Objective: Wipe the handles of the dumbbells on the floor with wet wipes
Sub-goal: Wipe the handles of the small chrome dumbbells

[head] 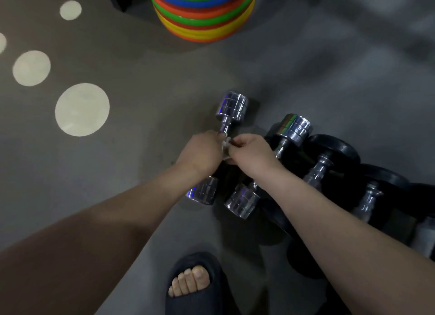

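A chrome dumbbell [231, 109] lies on the grey floor, its handle mostly hidden under my hands. My left hand [202, 153] and my right hand [253, 153] meet over that handle, and both pinch a small white wet wipe [226, 143] between them. A second chrome dumbbell [293, 127] lies just to the right, partly under my right forearm. Further right lie black-headed dumbbells [334, 149] with chrome handles, in a row.
A stack of coloured weight plates [202, 13] stands at the top centre. Pale round spots [82, 109] mark the floor at left. My foot in a dark slipper [191, 284] is at the bottom centre.
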{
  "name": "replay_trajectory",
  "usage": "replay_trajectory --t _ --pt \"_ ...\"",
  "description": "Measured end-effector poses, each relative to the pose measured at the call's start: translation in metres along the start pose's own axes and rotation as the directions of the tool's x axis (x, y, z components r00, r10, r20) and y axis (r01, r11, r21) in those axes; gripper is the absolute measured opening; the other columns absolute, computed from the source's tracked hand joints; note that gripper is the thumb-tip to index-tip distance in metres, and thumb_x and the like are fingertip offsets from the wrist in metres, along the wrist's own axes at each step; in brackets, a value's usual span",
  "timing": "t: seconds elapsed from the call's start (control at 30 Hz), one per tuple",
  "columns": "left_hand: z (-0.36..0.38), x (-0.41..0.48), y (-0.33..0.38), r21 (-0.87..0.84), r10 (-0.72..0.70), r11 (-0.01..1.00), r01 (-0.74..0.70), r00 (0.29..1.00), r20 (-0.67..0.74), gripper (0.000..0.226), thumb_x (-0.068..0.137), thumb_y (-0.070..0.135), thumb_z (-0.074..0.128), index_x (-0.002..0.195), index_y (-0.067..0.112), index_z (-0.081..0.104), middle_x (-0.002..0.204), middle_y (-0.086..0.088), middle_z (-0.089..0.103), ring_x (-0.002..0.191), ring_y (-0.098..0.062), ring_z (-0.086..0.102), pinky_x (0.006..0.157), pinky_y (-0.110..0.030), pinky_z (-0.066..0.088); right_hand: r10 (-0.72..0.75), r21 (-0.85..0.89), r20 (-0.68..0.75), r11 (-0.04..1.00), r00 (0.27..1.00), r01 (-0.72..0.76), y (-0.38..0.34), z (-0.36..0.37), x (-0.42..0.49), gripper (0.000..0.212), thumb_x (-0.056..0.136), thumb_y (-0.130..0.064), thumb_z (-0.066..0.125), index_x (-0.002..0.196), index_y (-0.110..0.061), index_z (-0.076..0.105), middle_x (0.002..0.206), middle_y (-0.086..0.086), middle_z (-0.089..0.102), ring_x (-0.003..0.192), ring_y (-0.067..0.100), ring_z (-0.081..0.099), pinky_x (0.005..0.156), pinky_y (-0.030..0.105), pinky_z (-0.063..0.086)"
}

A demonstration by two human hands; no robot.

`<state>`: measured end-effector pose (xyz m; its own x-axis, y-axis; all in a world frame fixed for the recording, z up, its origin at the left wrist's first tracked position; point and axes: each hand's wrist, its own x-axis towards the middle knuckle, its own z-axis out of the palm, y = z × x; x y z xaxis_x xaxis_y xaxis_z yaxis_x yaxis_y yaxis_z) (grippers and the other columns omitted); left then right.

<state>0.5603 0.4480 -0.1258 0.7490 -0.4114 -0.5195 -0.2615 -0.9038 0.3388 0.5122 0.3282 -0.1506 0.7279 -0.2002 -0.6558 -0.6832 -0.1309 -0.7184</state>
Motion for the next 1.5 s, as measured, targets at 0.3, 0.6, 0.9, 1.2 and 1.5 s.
replay_trajectory --t 0.3,0.6,0.9,1.2,1.5 --pt "0.003 0.013 -0.01 -0.413 -0.194 0.898 0.152 0.979 -0.062 0.049 0.105 0.047 0.04 0.084 0.012 0.068 0.069 0.0 0.063 0.07 -0.022 0.06 0.06 -0.028 0.032 0.196 0.5 -0.218 0.863 0.956 -0.063 -0.016 0.011 0.008 0.003 0.086 -0.009 0.074 0.085 -0.008 0.072 0.08 0.01 0.075 0.076 0.024 0.073 0.079 0.039 0.061" --pt "-0.005 0.028 -0.004 -0.38 -0.202 0.91 0.164 0.977 -0.064 0.04 0.109 0.033 0.034 0.097 0.009 0.064 0.101 -0.016 0.066 0.099 -0.031 0.06 0.072 -0.024 0.03 0.054 0.286 0.0 0.957 0.999 -0.052 -0.006 0.019 0.001 0.024 0.097 -0.005 0.06 0.076 -0.012 0.069 0.068 0.008 0.064 0.06 0.014 0.061 0.068 0.031 0.059" --pt "-0.008 0.011 -0.02 -0.21 -0.108 0.971 0.117 0.993 0.052 0.043 0.108 0.037 0.034 0.098 0.011 0.066 0.09 -0.013 0.064 0.1 -0.035 0.062 0.072 -0.033 0.036 -0.315 -0.327 -0.128 0.909 0.941 0.26 -0.008 0.014 -0.004 0.015 0.092 -0.015 0.056 0.086 -0.013 0.069 0.081 -0.005 0.066 0.075 0.015 0.059 0.064 0.023 0.038" --pt "-0.008 0.019 0.004 -0.402 -0.178 0.9 0.169 0.984 0.016 0.037 0.108 0.031 0.036 0.114 0.013 0.067 0.098 -0.01 0.065 0.094 -0.025 0.058 0.068 -0.022 0.029 -0.209 -0.31 -0.093 0.935 0.973 0.172 -0.006 0.004 0.005 0.035 0.101 -0.029 0.051 0.068 -0.016 0.051 0.067 -0.002 0.055 0.063 0.015 0.053 0.052 0.021 0.034" --pt "-0.007 0.014 0.015 -0.432 -0.168 0.873 0.227 0.971 0.171 0.016 0.104 0.024 0.045 0.093 0.016 0.052 0.087 -0.008 0.06 0.085 -0.028 0.06 0.07 -0.026 0.038 -0.058 -0.288 -0.03 0.957 0.998 0.047 -0.014 -0.021 0.001 0.022 0.084 -0.015 0.051 0.07 -0.016 0.067 0.072 0.005 0.07 0.071 0.027 0.071 0.068 0.037 0.059"
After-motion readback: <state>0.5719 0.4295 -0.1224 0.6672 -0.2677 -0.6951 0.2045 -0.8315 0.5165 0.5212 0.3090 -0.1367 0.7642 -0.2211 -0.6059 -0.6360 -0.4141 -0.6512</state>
